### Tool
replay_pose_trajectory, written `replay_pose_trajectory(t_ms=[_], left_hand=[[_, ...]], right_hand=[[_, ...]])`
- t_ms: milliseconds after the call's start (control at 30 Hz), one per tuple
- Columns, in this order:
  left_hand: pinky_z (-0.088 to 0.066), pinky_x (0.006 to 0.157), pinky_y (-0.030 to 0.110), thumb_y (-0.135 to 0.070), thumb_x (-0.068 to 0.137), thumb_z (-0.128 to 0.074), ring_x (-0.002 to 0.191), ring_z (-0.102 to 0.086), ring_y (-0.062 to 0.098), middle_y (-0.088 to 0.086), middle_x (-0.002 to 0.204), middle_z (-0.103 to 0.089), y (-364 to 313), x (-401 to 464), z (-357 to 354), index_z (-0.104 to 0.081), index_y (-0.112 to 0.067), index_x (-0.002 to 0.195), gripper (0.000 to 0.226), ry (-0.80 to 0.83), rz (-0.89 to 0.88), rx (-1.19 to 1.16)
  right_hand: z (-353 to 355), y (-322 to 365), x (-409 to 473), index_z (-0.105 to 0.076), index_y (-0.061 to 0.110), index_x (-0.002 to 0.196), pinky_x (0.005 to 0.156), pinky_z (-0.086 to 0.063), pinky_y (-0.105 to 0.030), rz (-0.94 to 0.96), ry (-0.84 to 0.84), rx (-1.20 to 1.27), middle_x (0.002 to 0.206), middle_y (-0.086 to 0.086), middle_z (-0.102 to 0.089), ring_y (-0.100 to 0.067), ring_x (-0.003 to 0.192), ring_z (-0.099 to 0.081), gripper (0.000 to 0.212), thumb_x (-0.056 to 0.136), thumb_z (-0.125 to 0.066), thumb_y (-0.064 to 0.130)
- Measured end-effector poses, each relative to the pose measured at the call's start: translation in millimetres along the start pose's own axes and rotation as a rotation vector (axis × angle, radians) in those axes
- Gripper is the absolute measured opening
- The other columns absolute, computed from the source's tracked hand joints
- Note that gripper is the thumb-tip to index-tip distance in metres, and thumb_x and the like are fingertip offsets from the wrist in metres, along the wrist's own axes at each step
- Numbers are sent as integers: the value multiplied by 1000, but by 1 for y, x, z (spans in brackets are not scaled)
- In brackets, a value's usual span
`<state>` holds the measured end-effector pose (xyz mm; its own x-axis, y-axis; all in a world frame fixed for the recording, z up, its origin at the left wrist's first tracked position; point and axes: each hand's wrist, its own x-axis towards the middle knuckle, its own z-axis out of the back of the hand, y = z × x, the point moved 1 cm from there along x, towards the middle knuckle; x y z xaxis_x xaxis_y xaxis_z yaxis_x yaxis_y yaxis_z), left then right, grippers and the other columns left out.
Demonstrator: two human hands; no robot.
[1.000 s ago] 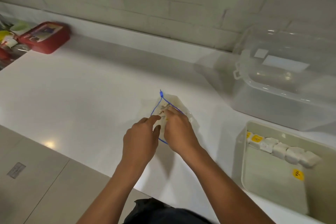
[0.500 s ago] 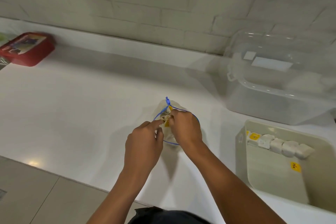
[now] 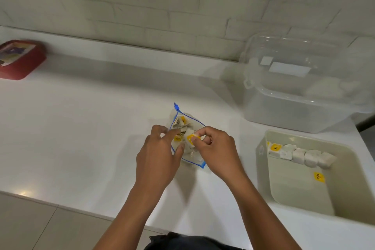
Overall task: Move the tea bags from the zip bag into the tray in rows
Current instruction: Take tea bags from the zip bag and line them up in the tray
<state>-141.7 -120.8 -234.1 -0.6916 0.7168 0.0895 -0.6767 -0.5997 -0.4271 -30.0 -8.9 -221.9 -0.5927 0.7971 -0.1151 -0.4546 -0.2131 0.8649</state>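
Right hand (image 3: 215, 148) on tea bag (image 3: 191, 138) (pinched)

We see a home kitchen: a white countertop (image 3: 81, 128) against a white brick wall (image 3: 162, 6), with plastic storage containers (image 3: 294, 103) on it.

Clear plastic zip bag (image 3: 187, 128), glossy white counter (image 3: 81, 138), matt plastic tray (image 3: 345, 199).

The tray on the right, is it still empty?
No. The tray already holds one row of tea bags along its far side, plus a loose yellow tag lying below them.
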Motion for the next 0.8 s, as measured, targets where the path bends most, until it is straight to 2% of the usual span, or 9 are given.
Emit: replay_pose_trajectory(t_ms=[67,133,233,300,333,433,567,733,800], left_hand=[[-50,65,30,-44,90,-64,104,-56,17,-8,126,-42,0,2,1,-56,-44,132,43,-1,-9,-11],[-51,64,32,-41,87,-69,107,-50,18,-7,126,-40,0,3,2,-57,-44,131,46,-39,-43,-27],[-52,64,33,-39,81,-75,111,-44,22,-7,138,-37,-1,6,4,-59,-45,127,48,-76,-128,-38],[-52,68,34,-37,82,-76,113,-41,23,-8,147,-37,-1,10,3,-65,-46,119,39,-68,-178,-44],[-52,71,36,-36,82,-76,112,-40,23,-8,147,-40,1,13,1,-69,-45,112,32,-67,-194,-55],[-51,79,40,-34,83,-78,111,-41,23,-9,142,-49,8,19,-2,-74,-41,96,15,-64,-203,-112],[-47,79,33,-39,84,-76,113,-46,21,-13,136,-52,17,21,-2,-75,-40,91,6,-37,-178,-139],[-46,77,29,-37,88,-73,113,-45,17,-12,135,-53,20,22,-1,-75,-34,92,6,-16,-152,-187],[-43,77,27,-37,89,-71,111,-44,15,-14,133,-52,20,22,3,-74,-33,93,7,-20,-140,-219]], right_hand=[[1,-1,-1,-67,23,79,50,-35,-14,6,-11,16,56,-5,-51,-6,49,-43,10,88,-71,26],[2,-2,-1,-68,24,79,52,-35,-14,22,-44,14,60,2,-50,-7,54,-44,9,87,-71,26],[1,-2,0,-70,30,84,63,-42,-15,70,-88,-30,80,10,-58,-6,70,-56,5,86,-71,26],[-1,-2,0,-72,33,86,65,-42,-13,89,-74,9,88,11,-61,-4,71,-58,9,88,-71,23],[-2,-2,0,-73,33,86,65,-44,-13,93,-58,38,89,11,-62,-3,71,-59,11,88,-70,22],[-3,-1,-2,-73,31,85,64,-56,-28,70,-13,81,84,16,-67,-6,74,-65,13,89,-69,20],[-4,-3,0,-71,30,87,67,-60,-39,29,-34,53,76,15,-69,-10,71,-67,19,88,-64,12],[-8,0,0,-68,32,98,73,-59,-37,53,-45,26,82,19,-67,-8,73,-67,23,90,-60,12],[-7,0,0,-64,35,105,75,-59,-35,35,-24,28,89,19,-66,-9,75,-67,33,90,-55,7]])
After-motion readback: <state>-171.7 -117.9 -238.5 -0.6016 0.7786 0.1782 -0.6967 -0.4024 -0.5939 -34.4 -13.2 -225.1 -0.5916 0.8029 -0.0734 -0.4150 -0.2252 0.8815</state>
